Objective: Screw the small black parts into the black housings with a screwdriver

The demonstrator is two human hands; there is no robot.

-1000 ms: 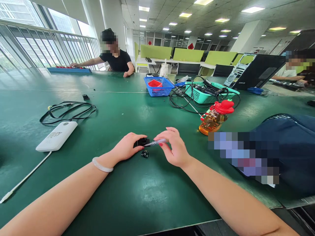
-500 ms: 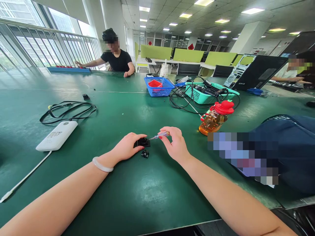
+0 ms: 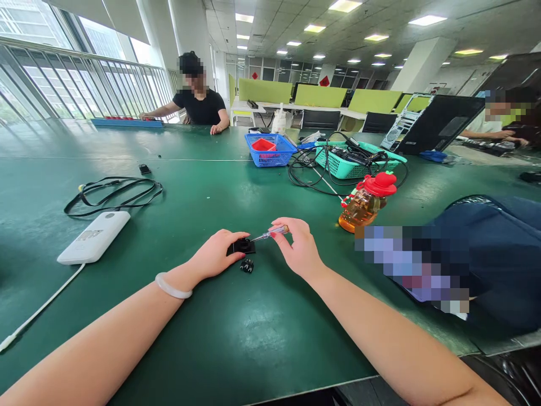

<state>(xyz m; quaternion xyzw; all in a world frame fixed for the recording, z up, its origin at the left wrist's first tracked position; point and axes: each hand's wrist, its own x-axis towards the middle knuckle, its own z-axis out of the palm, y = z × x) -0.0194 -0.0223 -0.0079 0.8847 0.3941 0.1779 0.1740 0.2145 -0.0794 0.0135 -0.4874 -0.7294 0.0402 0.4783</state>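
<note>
My left hand (image 3: 216,252) grips a small flat black part (image 3: 244,246) on the green table, thumb on its near side and fingers on its far side. In my right hand (image 3: 298,246) is a small screwdriver (image 3: 270,232) with a clear handle, held between thumb and fingers. Its thin shaft points left and its tip meets the black part. Whether the tip sits in a screw is too small to tell. Just below, toward me, lies a small black piece with metal contacts (image 3: 247,265), touched by neither hand.
Left are a white power bank (image 3: 93,238) with its cable, and a coiled black strap (image 3: 113,194). Ahead stand a blue basket (image 3: 270,157), a green basket (image 3: 342,165) with cables, and a red-capped bottle (image 3: 362,210). A dark bag (image 3: 499,254) lies right. A person (image 3: 200,105) sits opposite.
The view has shifted slightly. Both my hands keep nearly the same pose on the part and screwdriver. Across the table, the other person's outstretched arm has drawn in a little, and the blue tray there has moved right.
</note>
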